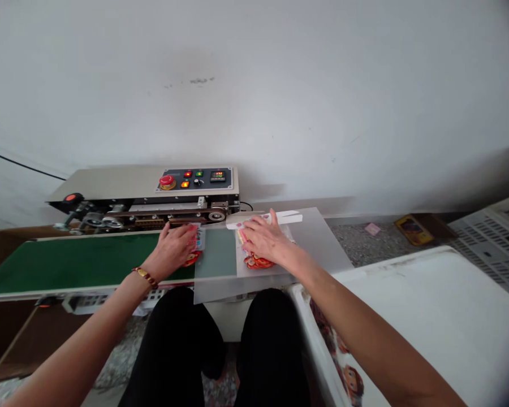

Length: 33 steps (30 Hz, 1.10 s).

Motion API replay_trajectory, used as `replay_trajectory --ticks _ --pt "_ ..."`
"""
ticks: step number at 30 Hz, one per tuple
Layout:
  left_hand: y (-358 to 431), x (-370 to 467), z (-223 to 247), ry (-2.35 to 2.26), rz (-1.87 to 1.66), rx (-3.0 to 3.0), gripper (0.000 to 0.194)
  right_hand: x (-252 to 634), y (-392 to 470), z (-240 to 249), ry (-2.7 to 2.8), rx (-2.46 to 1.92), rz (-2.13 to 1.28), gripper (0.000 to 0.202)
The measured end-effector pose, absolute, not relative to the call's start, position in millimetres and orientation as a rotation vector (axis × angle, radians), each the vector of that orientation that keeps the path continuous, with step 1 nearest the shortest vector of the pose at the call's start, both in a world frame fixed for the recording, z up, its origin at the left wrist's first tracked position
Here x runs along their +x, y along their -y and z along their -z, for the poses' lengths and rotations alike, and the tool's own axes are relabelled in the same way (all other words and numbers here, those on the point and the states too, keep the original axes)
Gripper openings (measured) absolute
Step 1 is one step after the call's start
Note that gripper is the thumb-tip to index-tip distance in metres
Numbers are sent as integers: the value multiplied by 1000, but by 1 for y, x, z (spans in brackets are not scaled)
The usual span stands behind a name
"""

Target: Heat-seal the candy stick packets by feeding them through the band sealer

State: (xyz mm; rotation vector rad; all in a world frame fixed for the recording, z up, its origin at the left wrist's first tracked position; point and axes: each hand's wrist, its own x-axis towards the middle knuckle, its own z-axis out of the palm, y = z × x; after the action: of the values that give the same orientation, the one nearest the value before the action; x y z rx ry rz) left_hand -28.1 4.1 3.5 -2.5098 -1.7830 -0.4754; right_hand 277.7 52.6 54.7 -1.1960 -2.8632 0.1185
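My left hand [173, 249] is closed on a small printed plastic packet [198, 243] at the right end of the green conveyor belt [110, 254], close under the band sealer [148, 186]. Its fingers cover much of that packet. Over a second packet [258, 261], with red and orange print, my right hand [263, 236] has its fingers curled onto the upper part. This packet lies on a translucent plastic sheet [318, 243] right of the belt. White flaps [290, 217] stick out beyond the right fingers.
The sealer's panel has a red stop button [167, 181] and a lit display [218, 176]. A white foam box lid [432, 305] is at the right, with printed packets [352, 379] beside my right forearm. A grey plastic crate [496, 237] stands farther right. A wall rises behind.
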Motion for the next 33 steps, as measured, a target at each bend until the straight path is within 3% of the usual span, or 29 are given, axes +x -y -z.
replay_trajectory --ticks 4,10,24,33 --pt "5 21 -6 1746 618 -2469 30 274 -42 -50 2752 -1228 -55 29" --pt "3 105 5 1558 691 -2682 36 302 -20 -36 2681 -1342 -27 36" --pt "-17 61 4 1549 703 -2774 35 294 -27 -47 2766 -1335 -36 29" --pt "-2 -38 2 1791 574 -2688 40 281 -27 -43 2764 -1296 -32 23"
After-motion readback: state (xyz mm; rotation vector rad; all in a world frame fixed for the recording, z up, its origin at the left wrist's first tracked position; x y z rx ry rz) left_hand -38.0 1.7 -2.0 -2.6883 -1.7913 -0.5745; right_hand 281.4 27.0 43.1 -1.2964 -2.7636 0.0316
